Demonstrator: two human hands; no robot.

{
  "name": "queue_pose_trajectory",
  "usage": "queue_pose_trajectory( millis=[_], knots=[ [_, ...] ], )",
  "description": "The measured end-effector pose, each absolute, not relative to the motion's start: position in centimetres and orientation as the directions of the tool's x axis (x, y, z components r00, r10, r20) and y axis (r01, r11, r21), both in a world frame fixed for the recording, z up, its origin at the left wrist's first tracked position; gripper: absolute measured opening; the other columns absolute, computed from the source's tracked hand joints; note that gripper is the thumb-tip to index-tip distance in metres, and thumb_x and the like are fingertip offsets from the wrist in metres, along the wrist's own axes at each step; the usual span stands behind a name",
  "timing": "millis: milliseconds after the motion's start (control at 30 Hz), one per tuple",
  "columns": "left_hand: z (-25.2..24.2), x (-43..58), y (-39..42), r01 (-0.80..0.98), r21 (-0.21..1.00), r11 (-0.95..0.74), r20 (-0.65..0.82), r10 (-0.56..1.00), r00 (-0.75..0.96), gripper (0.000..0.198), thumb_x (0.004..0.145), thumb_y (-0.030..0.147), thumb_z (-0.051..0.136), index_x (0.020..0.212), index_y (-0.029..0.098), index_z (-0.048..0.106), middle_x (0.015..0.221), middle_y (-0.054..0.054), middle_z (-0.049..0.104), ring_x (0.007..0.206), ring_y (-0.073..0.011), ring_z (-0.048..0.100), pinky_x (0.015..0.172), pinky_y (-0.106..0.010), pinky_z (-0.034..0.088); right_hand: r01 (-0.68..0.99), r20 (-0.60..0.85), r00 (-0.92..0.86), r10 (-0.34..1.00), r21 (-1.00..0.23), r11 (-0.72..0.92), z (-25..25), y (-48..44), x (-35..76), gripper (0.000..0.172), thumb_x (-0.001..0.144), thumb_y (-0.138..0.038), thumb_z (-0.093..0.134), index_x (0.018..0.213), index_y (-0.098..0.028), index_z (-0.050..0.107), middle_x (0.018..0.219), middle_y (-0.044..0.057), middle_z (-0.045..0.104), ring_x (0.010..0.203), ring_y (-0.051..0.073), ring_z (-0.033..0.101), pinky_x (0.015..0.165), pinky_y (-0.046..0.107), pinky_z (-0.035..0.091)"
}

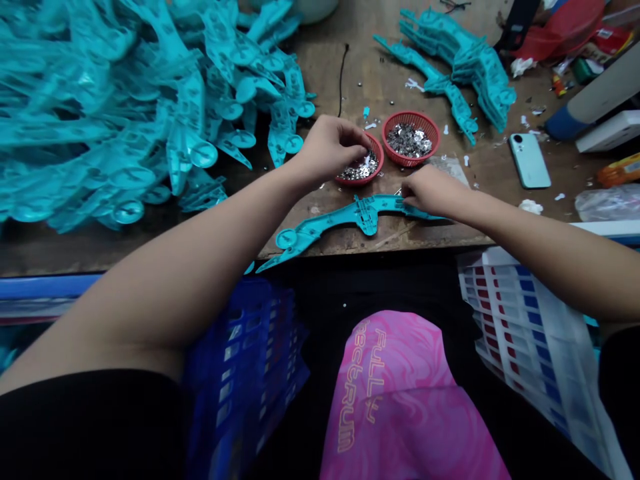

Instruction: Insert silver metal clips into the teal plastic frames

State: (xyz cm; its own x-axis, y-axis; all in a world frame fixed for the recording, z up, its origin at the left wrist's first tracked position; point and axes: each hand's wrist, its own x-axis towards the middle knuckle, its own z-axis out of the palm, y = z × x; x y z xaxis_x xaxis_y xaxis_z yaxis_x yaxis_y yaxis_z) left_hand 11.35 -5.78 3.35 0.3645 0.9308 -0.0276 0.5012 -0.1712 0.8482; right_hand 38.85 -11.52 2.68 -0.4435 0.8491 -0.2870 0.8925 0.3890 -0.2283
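Desk (320,67) is buried on one side under a huge heap of teal plastic parts (100,133), with a long teal piece (340,223) lying near the front edge. Right hand (435,190) has its fingers (407,193) curled closed onto that piece. Left hand (330,150) is bunched over a red mesh basket (377,157) of silver bits (357,172), fingers (357,137) nearly closed, can't tell if they're holding any. Second basket (410,117) sits just beside it.

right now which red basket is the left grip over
The left red mesh basket, holding silver pieces, sits under the left grip; the other red basket stands farther right, with no grip over it.
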Motion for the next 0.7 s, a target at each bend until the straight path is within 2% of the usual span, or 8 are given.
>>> queue_pose_trajectory(
  millis=[100, 200, 267, 333, 400, 433, 567, 700],
  knots=[
    [3.3, 11.5, -5.8, 0.398, 0.91, -0.118, -0.02, 0.946, 0.324, 0.014, 0.101, 0.025, 0.088, 0.113, 0.019, 0.086, 0.102, -0.004, 0.091, 0.117, -0.026, 0.083, 0.125, -0.056, 0.073, 0.905, -0.354, -0.421, 0.835, -0.099, 0.414, 3.3, -11.2, 38.8, 0.021, 0.111, -0.017, 0.085, 0.122, -0.016, 0.103, 0.11, 0.019, 0.093, 0.106, 0.036, 0.087, 0.093, 0.044, 0.059],
    [3.3, 11.8, -6.0, 0.308, 0.948, -0.078, -0.018, 0.954, 0.298, 0.011, 0.096, 0.018, 0.09, 0.106, 0.018, 0.086, 0.103, -0.008, 0.089, 0.116, -0.0295, 0.088, 0.121, -0.053, 0.074, 0.876, -0.389, -0.475, 0.789, -0.131, 0.463, 4.2, -11.1, 39.2, 0.019, 0.113, -0.023, 0.089, 0.122, -0.019, 0.105, 0.11, 0.016, 0.095, 0.105, 0.036, 0.088, 0.094, 0.043, 0.059],
    [3.6, 12.1, -6.4, 0.264, 0.963, -0.051, -0.033, 0.953, 0.303, 0.011, 0.096, 0.015, 0.09, 0.105, 0.017, 0.085, 0.103, -0.01, 0.088, 0.115, -0.0303, 0.09, 0.118, -0.051, 0.075, 0.864, -0.265, -0.502, 0.823, -0.203, 0.461, 4.6, -11.1, 39.6, 0.025, 0.117, -0.027, 0.085, 0.13, -0.021, 0.105, 0.118, 0.016, 0.097, 0.11, 0.037, 0.09, 0.1, 0.045, 0.062],
    [3.9, 12.5, -7.1, 0.219, 0.975, -0.022, -0.052, 0.944, 0.327, 0.013, 0.096, 0.013, 0.09, 0.105, 0.017, 0.083, 0.105, -0.01, 0.087, 0.113, -0.0293, 0.091, 0.115, -0.049, 0.076, 0.838, -0.039, -0.484, 0.874, -0.307, 0.451, 4.8, -11.2, 39.9, 0.038, 0.122, -0.03, 0.077, 0.151, -0.023, 0.101, 0.133, 0.015, 0.098, 0.119, 0.038, 0.091, 0.108, 0.048, 0.065],
    [4.1, 12.9, -7.8, 0.175, 0.984, 0.018, -0.081, 0.927, 0.365, 0.017, 0.096, 0.013, 0.092, 0.107, 0.018, 0.08, 0.106, -0.009, 0.087, 0.111, -0.0274, 0.091, 0.112, -0.046, 0.078, 0.778, 0.139, -0.47, 0.872, -0.401, 0.484, 4.7, -11.2, 40.0, 0.048, 0.124, -0.032, 0.074, 0.168, -0.027, 0.093, 0.145, 0.013, 0.096, 0.126, 0.037, 0.091, 0.115, 0.05, 0.066],
    [4.2, 13.2, -8.2, 0.155, 0.987, 0.044, -0.102, 0.917, 0.386, 0.021, 0.096, 0.013, 0.094, 0.109, 0.019, 0.079, 0.106, -0.008, 0.087, 0.109, -0.0263, 0.092, 0.111, -0.045, 0.078, 0.741, 0.183, -0.488, 0.854, -0.429, 0.516, 4.5, -11.2, 40.0, 0.049, 0.124, -0.034, 0.074, 0.17, -0.029, 0.092, 0.147, 0.012, 0.096, 0.128, 0.037, 0.091, 0.117, 0.05, 0.066],
    [4.3, 14.0, -9.4, 0.101, 0.979, 0.175, -0.201, 0.88, 0.429, 0.033, 0.094, 0.013, 0.097, 0.116, 0.02, 0.074, 0.101, -0.003, 0.085, 0.102, -0.0223, 0.092, 0.108, -0.045, 0.079, 0.645, 0.241, -0.576, 0.781, -0.453, 0.615, 3.6, -10.7, 40.2, 0.038, 0.124, -0.036, 0.075, 0.153, -0.031, 0.098, 0.144, 0.012, 0.097, 0.128, 0.036, 0.091, 0.117, 0.051, 0.067],
    [4.5, 14.2, -9.7, 0.094, 0.964, 0.249, -0.264, 0.85, 0.456, 0.033, 0.094, 0.007, 0.09, 0.119, 0.02, 0.073, 0.098, -0.001, 0.084, 0.099, -0.0197, 0.092, 0.11, -0.044, 0.078, 0.638, 0.254, -0.567, 0.784, -0.466, 0.613, 3.1, -10.3, 40.5, 0.034, 0.125, -0.042, 0.076, 0.147, -0.031, 0.099, 0.136, 0.012, 0.098, 0.12, 0.035, 0.092, 0.111, 0.049, 0.069]
  ],
)
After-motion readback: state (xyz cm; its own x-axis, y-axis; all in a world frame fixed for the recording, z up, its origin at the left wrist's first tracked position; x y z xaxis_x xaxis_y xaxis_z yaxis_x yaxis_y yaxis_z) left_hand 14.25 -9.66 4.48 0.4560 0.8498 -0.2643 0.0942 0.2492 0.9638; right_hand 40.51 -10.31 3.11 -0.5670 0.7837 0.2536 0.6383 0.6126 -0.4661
